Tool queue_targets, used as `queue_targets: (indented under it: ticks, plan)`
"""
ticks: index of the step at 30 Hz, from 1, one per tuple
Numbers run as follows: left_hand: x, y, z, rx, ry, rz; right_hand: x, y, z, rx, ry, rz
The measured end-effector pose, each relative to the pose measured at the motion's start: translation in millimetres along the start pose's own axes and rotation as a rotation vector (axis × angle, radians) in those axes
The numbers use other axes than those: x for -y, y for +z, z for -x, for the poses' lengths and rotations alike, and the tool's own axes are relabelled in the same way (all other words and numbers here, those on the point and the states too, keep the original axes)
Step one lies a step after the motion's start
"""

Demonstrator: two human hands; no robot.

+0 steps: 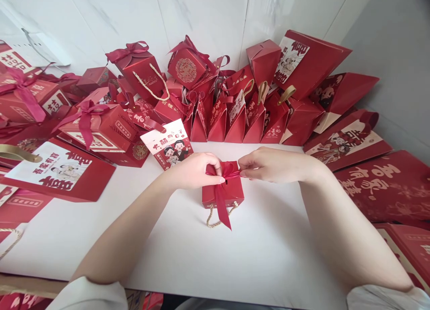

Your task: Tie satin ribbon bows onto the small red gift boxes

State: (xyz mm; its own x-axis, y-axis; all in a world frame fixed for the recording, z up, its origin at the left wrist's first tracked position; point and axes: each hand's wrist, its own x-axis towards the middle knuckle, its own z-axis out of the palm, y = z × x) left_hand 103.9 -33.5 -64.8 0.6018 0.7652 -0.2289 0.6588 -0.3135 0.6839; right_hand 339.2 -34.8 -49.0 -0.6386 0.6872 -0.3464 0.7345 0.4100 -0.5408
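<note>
Red gift bags (235,117) and boxes ring the white worktop (168,247), many cut off at the frame edges, their insides hidden. At the worktop's middle sits a small red box (222,194), closed, contents unseen. The left hand (193,169) and right hand (268,164) each pinch its ribbon (225,171), fingertips partly hiding the bow.

A single head-worn camera looks forward and down over the white worktop (275,256) from its near edge. It sits close, facing the far wall (208,19).
</note>
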Motion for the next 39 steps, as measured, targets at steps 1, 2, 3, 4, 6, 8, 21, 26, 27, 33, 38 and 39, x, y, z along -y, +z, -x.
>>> queue_targets:
  ticks: [1, 2, 3, 4, 6, 8, 21, 26, 27, 33, 38, 39]
  plan:
    - [-0.6, -1.5, 1.2, 0.002, -0.004, 0.005, 0.7, -0.2, 1.7, -0.025, 0.031, 0.027]
    - [-1.5, -3.3, 2.6, 0.005, -0.013, 0.016, 1.8, -0.3, 3.7, -0.067, 0.07, 0.059]
    - [-2.6, -5.4, 4.3, 0.005, -0.027, 0.039, 3.5, -0.1, 6.0, -0.124, 0.112, 0.093]
    - [-3.8, -7.6, 6.0, -0.003, -0.04, 0.07, 6.1, 0.4, 8.6, -0.188, 0.153, 0.126]
    - [-5.8, -11.5, 8.9, -0.05, -0.055, 0.125, 14.1, 2.8, 14.0, -0.308, 0.215, 0.203]
    - [-6.5, -13.7, 10.3, -0.107, -0.048, 0.117, 25.7, 7.1, 18.7, -0.382, 0.241, 0.299]
    - [5.3, -8.7, 1.0, -0.011, 0.021, -0.015, 78.8, 75.2, 2.3, -0.326, -0.412, 0.706]
    - [6.2, -6.6, -1.5, 0.0, -0.021, -0.018, 78.7, 71.0, 1.6, -0.19, -0.454, 0.592]
    - [6.1, -5.9, -2.0, 0.0, -0.02, -0.017, 77.4, 69.1, 0.7, -0.174, -0.464, 0.583]
    - [3.8, -4.0, -2.1, -0.007, -0.015, -0.018, 71.2, 62.8, -6.5, -0.149, -0.535, 0.527]
    - [5.9, -4.6, -2.5, -0.015, -0.015, 0.013, 72.0, 60.5, -8.1, -0.064, -0.518, 0.492]
    - [6.6, -4.6, -2.8, -0.018, -0.01, 0.02, 71.6, 58.4, -6.9, -0.061, -0.52, 0.461]
